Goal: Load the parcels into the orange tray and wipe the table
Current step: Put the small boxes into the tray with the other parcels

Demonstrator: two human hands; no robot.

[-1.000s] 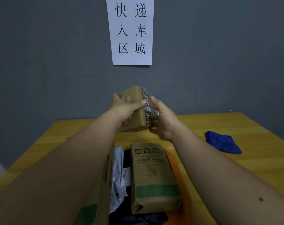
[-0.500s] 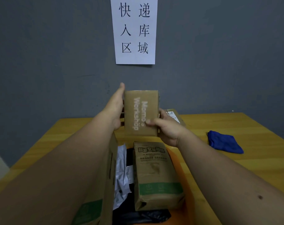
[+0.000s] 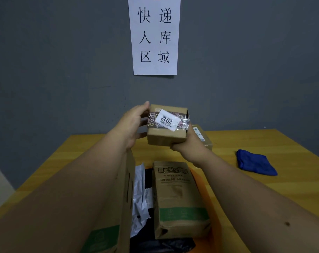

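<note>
- Our left hand (image 3: 130,125) has its fingers (image 3: 143,107) curled round the left side of the small cardboard box (image 3: 167,126), thumb up near the top corner, so it's gripping that one and nothing else.
- Our right hand (image 3: 188,143) is cupped under the box's lower right corner, mostly hidden behind it, so we can't really make out its fingers, just that it's holding the same box up off the table (image 3: 264,143).
- The box faces us with a band of patterned tape and a white label (image 3: 167,122) reading 2012 upside down.
- Just behind our right hand, another cardboard parcel (image 3: 203,136) sits on the table by the grey wall (image 3: 64,70).
- Below our hands is the orange tray (image 3: 202,181), already holding a long kraft box with a green stripe (image 3: 178,199), a white poly bag (image 3: 141,196) and a black bag (image 3: 162,245) under it all.
- A tall cardboard box (image 3: 118,207) stands on edge under our left forearm; can't tell if it's in the tray.
- Off to the right of our right hand, well apart, the blue cloth (image 3: 255,162) lies crumpled on the table.
- Above our fingers, a white paper sign (image 3: 154,36) hangs on the wall.
</note>
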